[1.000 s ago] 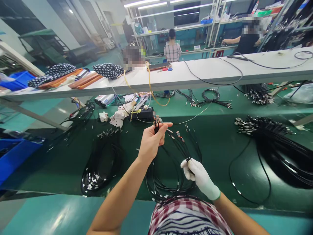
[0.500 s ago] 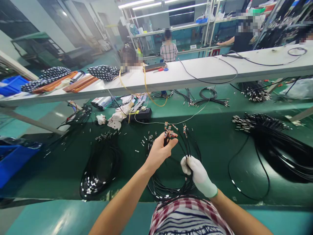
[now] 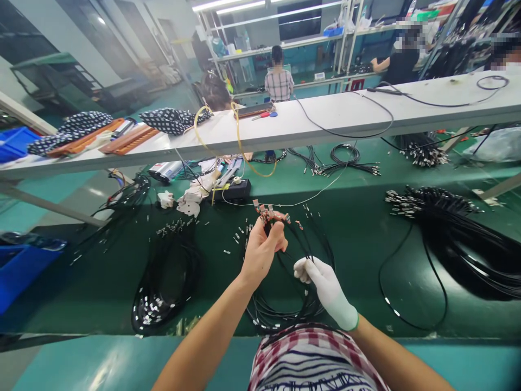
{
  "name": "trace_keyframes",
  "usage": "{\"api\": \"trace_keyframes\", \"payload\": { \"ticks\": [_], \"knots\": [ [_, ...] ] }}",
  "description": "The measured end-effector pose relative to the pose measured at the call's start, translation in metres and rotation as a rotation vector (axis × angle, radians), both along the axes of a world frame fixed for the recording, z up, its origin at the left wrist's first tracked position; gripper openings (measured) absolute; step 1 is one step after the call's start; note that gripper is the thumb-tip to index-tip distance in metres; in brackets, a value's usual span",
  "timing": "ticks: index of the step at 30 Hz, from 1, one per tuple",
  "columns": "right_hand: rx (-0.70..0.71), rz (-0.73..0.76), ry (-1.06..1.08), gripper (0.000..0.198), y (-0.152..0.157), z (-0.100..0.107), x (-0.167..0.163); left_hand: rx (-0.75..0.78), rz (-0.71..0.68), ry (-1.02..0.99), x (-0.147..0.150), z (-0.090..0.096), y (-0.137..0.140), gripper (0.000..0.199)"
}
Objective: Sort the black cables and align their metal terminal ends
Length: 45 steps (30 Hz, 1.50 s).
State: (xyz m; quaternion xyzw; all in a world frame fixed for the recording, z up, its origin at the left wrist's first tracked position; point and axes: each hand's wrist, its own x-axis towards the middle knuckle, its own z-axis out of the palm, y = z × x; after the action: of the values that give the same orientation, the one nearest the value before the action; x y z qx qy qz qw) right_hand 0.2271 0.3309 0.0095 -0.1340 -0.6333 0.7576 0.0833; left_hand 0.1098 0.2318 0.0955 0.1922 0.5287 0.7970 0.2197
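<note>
My bare left hand (image 3: 264, 247) is closed around a bunch of black cable ends, whose orange-and-silver connectors (image 3: 271, 213) stick up above the thumb. To its right, my right hand (image 3: 321, 279), in a white glove, pinches a few black cables (image 3: 306, 241) just below their upper ends. One orange-tipped connector (image 3: 299, 224) stands between the two hands. Below them the same cables run into a loose coil (image 3: 280, 315) on the green bench top, with small white labels along its near edge. Fingers and glove hide the gripped parts.
A second cable coil (image 3: 163, 304) lies to the left, a thick cable bundle (image 3: 456, 228) to the right. Small loose metal pieces (image 3: 237, 237) are scattered left of my hands. A white shelf (image 3: 285, 127) crosses behind, above a black box (image 3: 236, 191). A blue bin (image 3: 28, 271) stands far left.
My left hand has shifted slightly left, and more connectors now show above it. My right hand has moved a little left, with fewer cables rising from it.
</note>
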Motion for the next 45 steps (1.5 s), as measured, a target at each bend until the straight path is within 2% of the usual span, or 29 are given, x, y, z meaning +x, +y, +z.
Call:
{"api": "trace_keyframes", "payload": {
  "ticks": [7, 15, 19, 23, 28, 31, 35, 41, 43, 45],
  "knots": [
    [-0.028, 0.019, 0.002, 0.047, 0.001, 0.002, 0.000, -0.029, 0.103, 0.020, -0.003, -0.005, -0.001, 0.028],
    [0.005, 0.070, -0.060, 0.051, -0.004, 0.003, -0.001, -0.198, -0.024, 0.126, -0.003, 0.000, -0.006, 0.031],
    [0.033, 0.087, -0.018, 0.051, -0.003, 0.002, 0.002, -0.188, 0.017, 0.145, -0.004, 0.000, -0.005, 0.031],
    [0.131, 0.052, 0.082, 0.044, 0.004, 0.006, 0.003, -0.174, 0.016, 0.138, -0.006, -0.001, -0.007, 0.032],
    [0.369, 0.011, 0.066, 0.033, 0.014, 0.016, 0.000, -0.174, 0.000, 0.142, -0.003, 0.004, -0.006, 0.034],
    [0.484, -0.066, 0.080, 0.031, 0.020, 0.025, -0.004, -0.184, 0.034, 0.143, -0.001, 0.008, -0.006, 0.035],
    [0.461, -0.077, 0.148, 0.032, 0.025, 0.040, -0.011, -0.174, 0.050, 0.148, 0.002, 0.015, -0.005, 0.034],
    [0.307, -0.057, 0.214, 0.039, 0.019, 0.052, -0.018, 0.003, 0.056, 0.059, 0.008, 0.024, -0.003, 0.033],
    [0.394, -0.036, 0.207, 0.040, 0.016, 0.054, -0.019, 0.023, 0.046, 0.033, 0.012, 0.025, -0.001, 0.033],
    [0.538, 0.002, 0.191, 0.040, 0.014, 0.057, -0.020, 0.022, 0.005, 0.022, 0.016, 0.025, 0.001, 0.034]
  ]
}}
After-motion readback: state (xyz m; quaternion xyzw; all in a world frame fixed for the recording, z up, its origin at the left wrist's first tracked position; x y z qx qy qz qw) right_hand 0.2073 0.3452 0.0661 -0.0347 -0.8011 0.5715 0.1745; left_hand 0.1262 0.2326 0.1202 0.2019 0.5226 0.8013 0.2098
